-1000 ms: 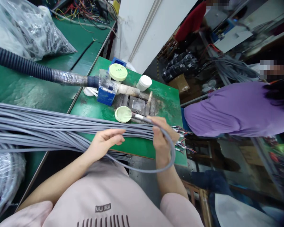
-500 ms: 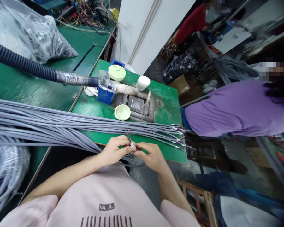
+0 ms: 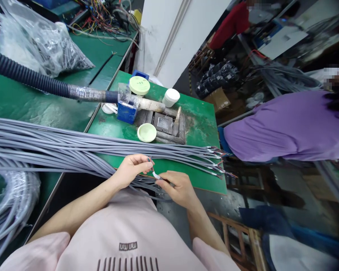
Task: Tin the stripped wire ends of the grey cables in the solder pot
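A thick bundle of grey cables (image 3: 73,150) lies across the green bench, its stripped ends fanning out at the right edge (image 3: 217,165). My right hand (image 3: 176,186) pinches one grey cable just behind its stripped end (image 3: 155,175), close to my chest. My left hand (image 3: 131,169) pinches the thin coloured wires (image 3: 149,160) that stick out of that end. Both hands are closed, and they sit a few centimetres apart in front of the bundle.
A black corrugated hose (image 3: 31,81) runs to a blue block (image 3: 126,111) beside a metal fixture (image 3: 164,124). Pale green lids (image 3: 147,132) and a white jar (image 3: 171,97) stand around it. A person in purple (image 3: 285,128) bends at the right. Coiled cable (image 3: 8,207) lies at left.
A second ago my right hand held the looped cable near the fixture. It has come back to my chest, and my left hand now pulls the coloured wires away from the end.
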A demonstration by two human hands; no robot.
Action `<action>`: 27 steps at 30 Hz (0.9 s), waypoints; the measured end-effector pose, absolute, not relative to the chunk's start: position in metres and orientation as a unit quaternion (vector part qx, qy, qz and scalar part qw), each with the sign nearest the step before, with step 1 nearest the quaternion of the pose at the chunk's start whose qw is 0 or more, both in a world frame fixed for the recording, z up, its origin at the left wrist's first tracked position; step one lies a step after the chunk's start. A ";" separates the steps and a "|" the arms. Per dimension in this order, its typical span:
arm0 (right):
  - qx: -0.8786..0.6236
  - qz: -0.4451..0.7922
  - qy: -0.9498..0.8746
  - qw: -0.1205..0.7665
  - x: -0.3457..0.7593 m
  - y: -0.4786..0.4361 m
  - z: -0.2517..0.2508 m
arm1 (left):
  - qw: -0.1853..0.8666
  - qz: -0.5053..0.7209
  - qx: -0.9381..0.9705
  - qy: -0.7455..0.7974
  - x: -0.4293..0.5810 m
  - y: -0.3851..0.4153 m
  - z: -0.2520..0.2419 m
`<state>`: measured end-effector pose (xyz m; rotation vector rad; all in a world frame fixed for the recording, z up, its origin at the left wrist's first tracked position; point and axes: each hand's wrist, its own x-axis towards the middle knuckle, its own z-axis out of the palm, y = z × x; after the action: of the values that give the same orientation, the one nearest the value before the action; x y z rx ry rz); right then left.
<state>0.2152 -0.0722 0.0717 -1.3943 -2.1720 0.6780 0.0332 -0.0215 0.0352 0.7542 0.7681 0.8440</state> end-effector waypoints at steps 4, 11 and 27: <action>-0.515 0.267 -0.776 0.248 0.213 -0.071 0.070 | 0.768 0.411 0.327 0.365 0.037 -0.023 0.036; -0.535 0.307 -0.737 0.277 0.211 -0.070 0.062 | 0.768 0.426 0.299 0.374 0.038 -0.023 0.034; -0.545 0.345 -0.701 0.304 0.210 -0.071 0.055 | 0.760 0.429 0.291 0.392 0.041 -0.023 0.031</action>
<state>0.2104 -0.0709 0.0550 -1.4437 -1.8584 0.9132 0.0409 -0.0231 0.0313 0.6344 0.8526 0.9340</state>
